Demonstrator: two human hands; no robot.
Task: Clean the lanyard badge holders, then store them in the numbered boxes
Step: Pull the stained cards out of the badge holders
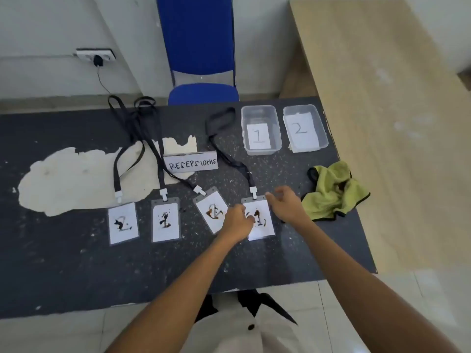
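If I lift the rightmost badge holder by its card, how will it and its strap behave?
The rightmost badge holder looks thin and flat, so probably light and slightly bendy. Its black lanyard lies in loose curves, so it will likely trail limply and drag. Lying flat on the table, it may need an edge pried up.

Blue chair (196, 47), white wall (38, 26), pale wooden desk (369, 98), tiled floor (344, 301)

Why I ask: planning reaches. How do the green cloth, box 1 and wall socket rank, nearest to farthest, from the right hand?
1. Green cloth, just right of the right hand.
2. Box 1, farther back.
3. Wall socket, far left.
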